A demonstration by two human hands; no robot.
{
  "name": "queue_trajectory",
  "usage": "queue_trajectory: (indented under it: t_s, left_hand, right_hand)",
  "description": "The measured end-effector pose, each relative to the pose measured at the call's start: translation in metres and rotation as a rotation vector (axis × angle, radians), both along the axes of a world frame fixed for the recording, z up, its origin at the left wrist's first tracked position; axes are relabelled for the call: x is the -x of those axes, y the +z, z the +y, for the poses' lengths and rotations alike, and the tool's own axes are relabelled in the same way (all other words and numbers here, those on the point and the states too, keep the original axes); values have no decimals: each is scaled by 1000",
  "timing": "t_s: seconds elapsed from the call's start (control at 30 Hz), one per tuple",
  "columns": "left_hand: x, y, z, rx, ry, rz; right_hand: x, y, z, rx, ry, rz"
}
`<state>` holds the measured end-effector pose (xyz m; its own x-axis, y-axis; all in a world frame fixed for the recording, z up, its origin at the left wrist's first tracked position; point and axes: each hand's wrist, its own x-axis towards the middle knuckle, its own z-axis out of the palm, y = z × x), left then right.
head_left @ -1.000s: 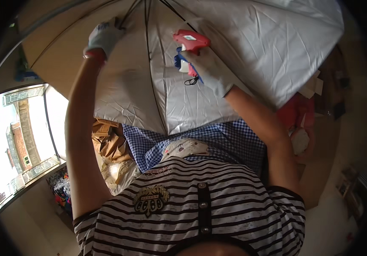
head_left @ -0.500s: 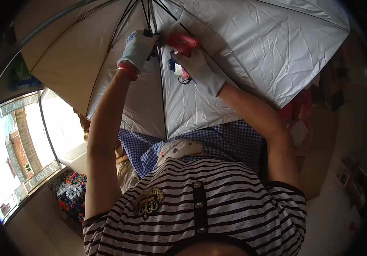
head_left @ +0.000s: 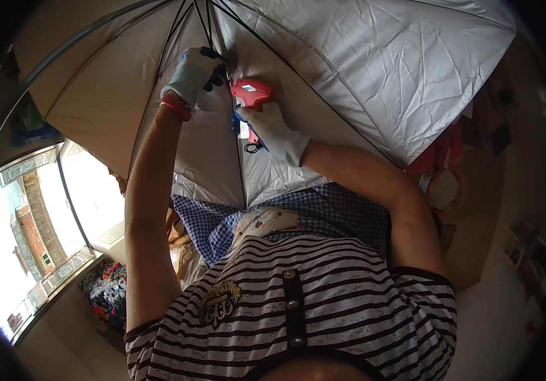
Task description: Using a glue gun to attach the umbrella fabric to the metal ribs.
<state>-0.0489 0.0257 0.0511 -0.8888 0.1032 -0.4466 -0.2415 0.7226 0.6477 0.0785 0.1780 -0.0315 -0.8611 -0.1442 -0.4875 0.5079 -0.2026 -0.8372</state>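
Note:
An open umbrella (head_left: 374,70) with a silvery inner side and dark ribs spreads in front of me. My left hand (head_left: 193,73), in a pale glove with dark blue fingertips, closes on a dark umbrella rib (head_left: 227,75) near where several struts meet. Just to its right, my right hand (head_left: 273,130), gloved the same way, grips the handle of a red pistol-shaped tagging gun (head_left: 253,92). The gun's nose points left at that rib, very near it. A black loop (head_left: 253,148) hangs from the handle's base. My right fingertips are partly hidden behind the handle.
Blue checked cloth (head_left: 342,209) covers my lap below the umbrella's edge. A bright window (head_left: 51,222) is at the left, with a multicoloured heap (head_left: 106,289) beneath it. A red round-topped thing (head_left: 443,188) stands beyond my right elbow.
My right hand and the red tagging gun have moved left and nearer to me, toward the rib. My left hand has shifted slightly left. The umbrella has turned a little.

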Motion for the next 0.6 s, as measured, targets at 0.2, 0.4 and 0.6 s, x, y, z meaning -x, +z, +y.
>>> queue_trajectory:
  t_s: [0.2,0.4,0.6]
  left_hand:
    - [12,3,-7,-112,-87,-78]
    - [13,6,-12,-188,-31,-109]
    - [10,9,-11,-231,-66,-79]
  right_hand:
    - [0,1,8,556,-93,-100]
    - [11,-11,16,553,0,-148]
    - [28,-32,21,710,198,-269]
